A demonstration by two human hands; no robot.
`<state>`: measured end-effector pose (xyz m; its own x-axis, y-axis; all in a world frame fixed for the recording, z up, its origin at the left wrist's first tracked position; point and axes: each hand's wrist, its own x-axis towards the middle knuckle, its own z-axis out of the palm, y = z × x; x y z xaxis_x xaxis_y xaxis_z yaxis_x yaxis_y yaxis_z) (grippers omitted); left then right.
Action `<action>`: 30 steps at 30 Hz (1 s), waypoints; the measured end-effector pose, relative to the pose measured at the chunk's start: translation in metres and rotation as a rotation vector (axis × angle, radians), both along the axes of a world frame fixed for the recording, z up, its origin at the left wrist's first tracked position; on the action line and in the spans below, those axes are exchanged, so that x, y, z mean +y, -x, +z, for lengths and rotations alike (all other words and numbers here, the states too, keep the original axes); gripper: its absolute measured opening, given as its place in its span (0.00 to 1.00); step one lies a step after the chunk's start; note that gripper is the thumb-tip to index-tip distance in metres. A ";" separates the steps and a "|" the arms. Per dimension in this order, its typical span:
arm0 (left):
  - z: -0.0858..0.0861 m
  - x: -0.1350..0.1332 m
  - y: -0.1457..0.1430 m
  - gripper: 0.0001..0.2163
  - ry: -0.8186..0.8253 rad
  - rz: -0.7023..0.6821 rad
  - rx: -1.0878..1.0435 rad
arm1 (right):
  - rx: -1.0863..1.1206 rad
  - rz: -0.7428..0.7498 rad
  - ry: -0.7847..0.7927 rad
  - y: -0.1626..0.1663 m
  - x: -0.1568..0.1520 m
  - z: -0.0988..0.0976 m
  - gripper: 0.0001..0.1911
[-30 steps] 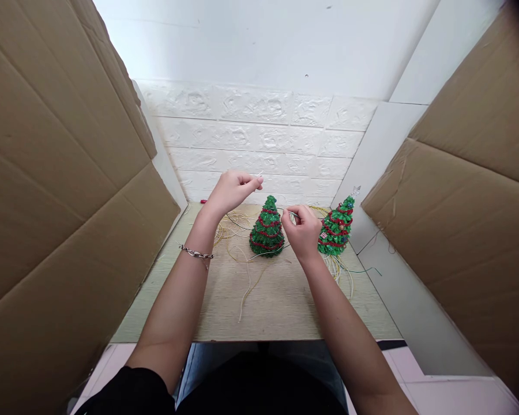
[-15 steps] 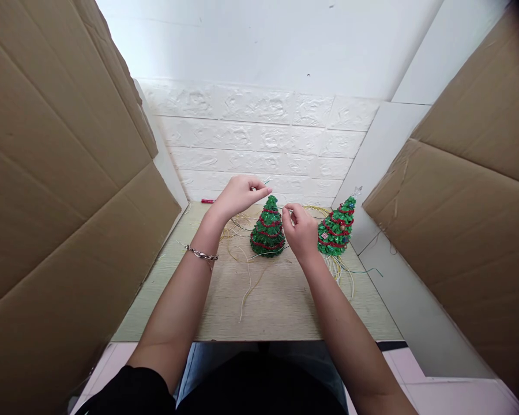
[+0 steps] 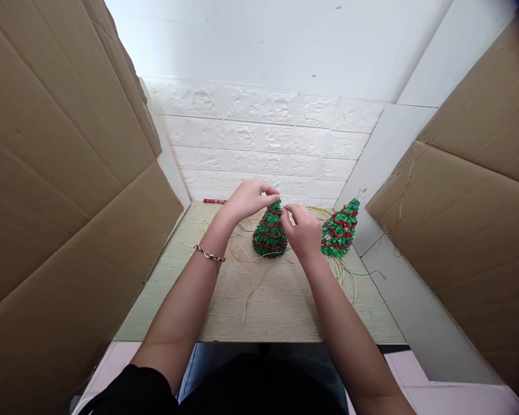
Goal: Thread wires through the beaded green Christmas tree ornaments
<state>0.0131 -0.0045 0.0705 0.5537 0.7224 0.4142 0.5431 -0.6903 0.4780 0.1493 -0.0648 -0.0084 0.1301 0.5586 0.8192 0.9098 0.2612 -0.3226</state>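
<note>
A small green Christmas tree (image 3: 269,237) with red garland stands on the table in front of me. At its tip, my left hand (image 3: 251,199) pinches with thumb and index finger; a thin green wire (image 3: 277,185) sticks up just behind the fingers. Close to the upper right side of the tree, my right hand (image 3: 303,229) is closed in a pinch, its fingertips hiding whatever they hold. A thin strand appears to run between the fingertips and the tree. The two hands are a short gap apart.
On the right stands a second, decorated Christmas tree (image 3: 341,230) with a clear star (image 3: 362,193) on top. Loose yellow and white wires (image 3: 338,270) lie under it, others (image 3: 248,288) nearer me. A red tube-like item (image 3: 214,201) lies at the back. Cardboard (image 3: 467,213) flanks both sides.
My left hand has moved slightly right, its fingertips now at the tree's tip. My right hand holds nearly the same place and pinch. The whole view has shifted a little.
</note>
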 end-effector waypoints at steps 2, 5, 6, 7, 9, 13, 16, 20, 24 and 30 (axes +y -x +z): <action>0.000 0.000 0.000 0.10 0.004 -0.001 -0.002 | 0.008 0.011 0.007 0.001 0.000 0.000 0.12; -0.001 0.001 -0.001 0.11 -0.003 -0.010 -0.001 | 0.025 0.003 0.041 0.001 0.000 -0.001 0.10; -0.001 0.001 -0.001 0.11 -0.006 -0.011 0.002 | 0.032 0.001 0.055 0.001 0.000 -0.001 0.10; -0.001 0.001 -0.001 0.11 -0.009 -0.011 0.004 | 0.041 0.004 0.068 0.001 0.000 -0.001 0.10; -0.002 0.001 -0.001 0.10 -0.007 -0.007 0.006 | 0.059 0.019 0.096 0.001 0.000 -0.001 0.11; -0.001 0.000 -0.001 0.11 0.019 0.015 0.011 | 0.099 0.070 0.150 0.002 0.001 0.000 0.12; 0.000 -0.001 -0.001 0.11 0.021 0.034 0.020 | 0.160 0.102 0.149 0.004 0.002 0.000 0.11; 0.000 -0.001 0.000 0.11 0.013 0.035 0.027 | 0.150 0.141 0.133 0.005 0.006 0.000 0.09; 0.001 -0.001 0.000 0.11 0.022 0.048 0.045 | 0.102 0.183 0.180 0.005 0.008 0.000 0.10; 0.000 0.002 0.001 0.11 0.018 0.040 0.048 | 0.121 0.185 0.345 -0.004 -0.003 0.005 0.06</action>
